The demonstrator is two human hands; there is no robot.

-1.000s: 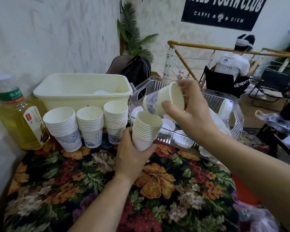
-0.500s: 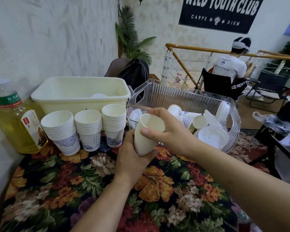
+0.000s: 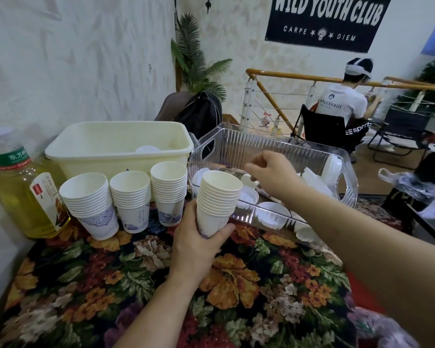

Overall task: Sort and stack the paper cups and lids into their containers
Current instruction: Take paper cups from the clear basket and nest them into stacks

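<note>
Floral tablecloth [image 3: 141, 285]: left hand [image 3: 199, 244] clamps cup stack [image 3: 217, 202]; right hand [image 3: 274, 177], cup now nested, fingers loose and empty, reaches into clear bin [image 3: 347, 187] for next.

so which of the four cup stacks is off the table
The stack of paper cups gripped in the left hand, nearest the clear bin. The other three stacks stand on the floral tablecloth before the cream tub.

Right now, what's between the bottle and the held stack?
Head view: three cup stacks stand in a row on the tablecloth between the bottle and the held stack.
</note>
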